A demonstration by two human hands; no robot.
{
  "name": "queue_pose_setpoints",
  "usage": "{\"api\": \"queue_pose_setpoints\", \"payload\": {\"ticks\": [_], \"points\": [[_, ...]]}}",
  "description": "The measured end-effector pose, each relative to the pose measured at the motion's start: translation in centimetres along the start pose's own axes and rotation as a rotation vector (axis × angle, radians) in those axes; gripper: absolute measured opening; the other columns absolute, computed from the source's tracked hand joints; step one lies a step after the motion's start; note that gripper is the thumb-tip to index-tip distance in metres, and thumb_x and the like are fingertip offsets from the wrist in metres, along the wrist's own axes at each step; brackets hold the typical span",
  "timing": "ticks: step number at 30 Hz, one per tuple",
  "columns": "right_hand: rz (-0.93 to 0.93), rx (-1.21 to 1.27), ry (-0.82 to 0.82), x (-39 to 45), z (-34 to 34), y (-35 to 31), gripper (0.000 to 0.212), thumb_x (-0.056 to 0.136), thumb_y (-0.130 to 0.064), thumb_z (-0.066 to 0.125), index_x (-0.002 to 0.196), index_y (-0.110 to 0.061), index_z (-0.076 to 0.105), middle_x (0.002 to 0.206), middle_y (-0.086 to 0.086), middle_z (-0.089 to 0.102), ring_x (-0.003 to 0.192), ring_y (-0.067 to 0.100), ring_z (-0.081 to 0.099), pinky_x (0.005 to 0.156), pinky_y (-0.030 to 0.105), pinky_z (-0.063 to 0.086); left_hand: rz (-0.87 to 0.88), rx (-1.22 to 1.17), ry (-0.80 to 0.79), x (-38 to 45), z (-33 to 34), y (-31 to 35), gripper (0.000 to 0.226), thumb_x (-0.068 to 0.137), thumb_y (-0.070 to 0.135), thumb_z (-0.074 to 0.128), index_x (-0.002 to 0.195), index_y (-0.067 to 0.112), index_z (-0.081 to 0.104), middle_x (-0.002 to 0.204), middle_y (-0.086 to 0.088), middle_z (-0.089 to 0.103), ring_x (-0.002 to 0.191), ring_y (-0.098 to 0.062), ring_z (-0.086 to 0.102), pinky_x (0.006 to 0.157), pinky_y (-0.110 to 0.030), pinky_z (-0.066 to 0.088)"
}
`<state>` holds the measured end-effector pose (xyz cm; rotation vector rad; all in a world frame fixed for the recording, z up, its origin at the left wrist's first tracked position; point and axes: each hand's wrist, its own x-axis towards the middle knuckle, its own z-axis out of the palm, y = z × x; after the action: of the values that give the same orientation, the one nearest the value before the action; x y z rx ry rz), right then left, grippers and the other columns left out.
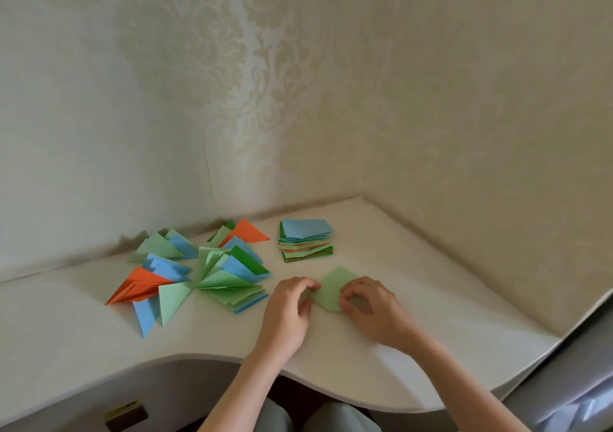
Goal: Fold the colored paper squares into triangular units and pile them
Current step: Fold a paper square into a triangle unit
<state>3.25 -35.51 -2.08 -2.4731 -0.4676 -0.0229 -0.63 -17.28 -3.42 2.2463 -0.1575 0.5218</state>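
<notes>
Nearest me, both hands work one light green square (332, 287) lying flat on the white desk (414, 348): the left hand (289, 309) pinches its left corner with curled fingers, and the right hand (371, 305) curls over its near right edge, seemingly pinching it too. To fold this well, I'd say bring corner squarely to corner before pressing, then run a fingertip along the crease so the triangle lies sharp and flat. Further left the finished triangles (199, 272) sprawl in a loose fan of green, blue and orange, and beyond, towards the wall, sits the neat stack of unfolded squares (306, 241).
</notes>
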Motion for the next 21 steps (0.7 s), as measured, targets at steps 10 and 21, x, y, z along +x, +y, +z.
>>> {"api": "queue_pose_setpoints", "payload": {"ticks": [10,21], "points": [[0.002,0.23,-0.109,-0.9,-2.2,-0.1,0.011,0.091,-0.023,0.06,0.083,-0.027,0.065,0.102,-0.017,0.066,0.094,-0.004,0.058,0.078,0.005,0.038,0.065,-0.059,-0.079,-0.2,0.1,0.1,0.03,0.084,0.002,0.063,0.103,0.025,0.068,0.103,0.015,0.061,0.104,0.0,0.052,0.092,-0.01,0.037],[-0.2,0.095,0.135,-2.9,-0.9,0.5,0.022,0.086,-0.034,0.067,0.082,-0.015,0.075,0.095,-0.014,0.065,0.087,-0.002,0.06,0.08,0.011,0.041,0.027,-0.07,-0.074,0.0,0.1,0.1,0.01,0.085,0.02,0.069,0.093,0.025,0.07,0.072,0.015,0.058,0.068,-0.004,0.053,0.061,-0.014,0.039]]}}
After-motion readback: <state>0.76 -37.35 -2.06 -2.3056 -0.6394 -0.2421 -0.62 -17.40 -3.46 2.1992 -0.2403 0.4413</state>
